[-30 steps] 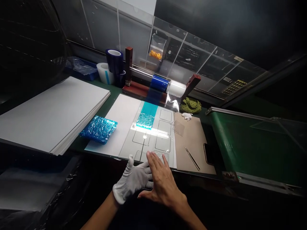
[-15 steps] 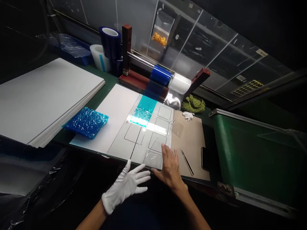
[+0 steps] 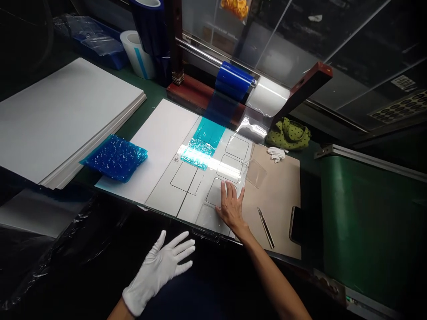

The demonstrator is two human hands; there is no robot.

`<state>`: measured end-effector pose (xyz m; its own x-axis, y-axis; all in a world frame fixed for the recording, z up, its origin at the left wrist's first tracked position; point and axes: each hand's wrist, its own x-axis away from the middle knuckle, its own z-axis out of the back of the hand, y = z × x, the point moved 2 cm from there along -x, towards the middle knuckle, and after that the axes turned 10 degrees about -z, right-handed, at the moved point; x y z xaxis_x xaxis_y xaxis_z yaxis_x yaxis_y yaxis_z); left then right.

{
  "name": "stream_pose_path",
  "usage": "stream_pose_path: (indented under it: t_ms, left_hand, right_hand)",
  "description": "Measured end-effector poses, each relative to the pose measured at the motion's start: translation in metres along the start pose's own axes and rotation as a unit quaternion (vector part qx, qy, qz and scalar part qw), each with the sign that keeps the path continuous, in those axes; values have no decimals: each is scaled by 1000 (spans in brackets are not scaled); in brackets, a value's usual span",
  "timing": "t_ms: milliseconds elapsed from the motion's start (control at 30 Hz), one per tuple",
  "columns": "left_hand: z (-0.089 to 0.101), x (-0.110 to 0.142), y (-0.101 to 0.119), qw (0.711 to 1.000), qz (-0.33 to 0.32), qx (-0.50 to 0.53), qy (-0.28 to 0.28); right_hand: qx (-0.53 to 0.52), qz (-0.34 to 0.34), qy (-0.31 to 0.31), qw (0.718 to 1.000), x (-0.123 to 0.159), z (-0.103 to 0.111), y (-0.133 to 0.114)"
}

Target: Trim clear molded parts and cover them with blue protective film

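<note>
The bare right hand (image 3: 231, 210) rests open on a pale grey rectangular board (image 3: 163, 202), just right of a seemingly clear square plastic film (image 3: 209, 221); the open white-gloved left hand (image 3: 156, 273) hovers farther away, off the board's near edge.

Nothing can be read: the small label (image 3: 403, 82) on the clear panel (image 3: 353, 49), well beyond the right hand (image 3: 231, 209), is too blurred.

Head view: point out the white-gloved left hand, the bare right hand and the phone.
White-gloved left hand (image 3: 156, 271): head view, back of the glove.
Bare right hand (image 3: 231, 209): head view, back of the hand.
Phone (image 3: 295, 225): head view, middle of its visible dark face.
</note>
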<state>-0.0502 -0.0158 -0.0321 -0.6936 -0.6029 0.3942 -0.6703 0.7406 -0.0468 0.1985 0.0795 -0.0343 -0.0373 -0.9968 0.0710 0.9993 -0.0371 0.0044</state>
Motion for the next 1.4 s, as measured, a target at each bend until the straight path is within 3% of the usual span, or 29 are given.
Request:
stream_pose_path:
  t_ms: [133,267,333,433,567,667,767,900,1067,1133,1200,1300,1400]
  left_hand:
    - [1,-2,0,1000,-9,4,-9]
    - [-1,-4,2,999,-16,16,-22]
    - [-2,-4,4,999,-22,25,-32]
    - [-3,-6,4,998,-24,28,-49]
    - [-7,-5,5,998,-26,21,-59]
    - [-13,0,6,999,-29,5,-45]
    - [-17,3,7,998,-34,-12,-55]
    - [-13,4,6,996,-36,-25,-72]
    - [-24,8,2,990,-54,-126,-16]
    - [-40,6,-1,966,-65,-249,-8]
    - [-61,-2,-6,913,-79,-401,-9]
    - [-97,-24,-15,784,-149,-602,-27]
    - [-129,-41,-27,664,-239,-703,-89]
  right_hand:
    - [1,9,-4,1000,-4,-3,-1]
    - [-29,13,21,999,-5,14,13]
    - [-63,-39,55,996,-6,26,33]
    - [-134,-171,101,971,-22,34,74]
    - [-218,-312,66,922,-73,22,114]
    - [-247,-340,44,906,-112,9,121]
    - [-270,-330,47,903,-130,2,119]
    - [-308,-310,67,897,-116,5,124]
    - [-364,-310,142,867,-49,37,143]
    - [-406,-307,171,844,-13,56,143]
    - [-477,-292,184,808,23,76,129]
    - [-582,-262,147,756,70,101,85]
    - [-701,-236,93,666,102,115,34]
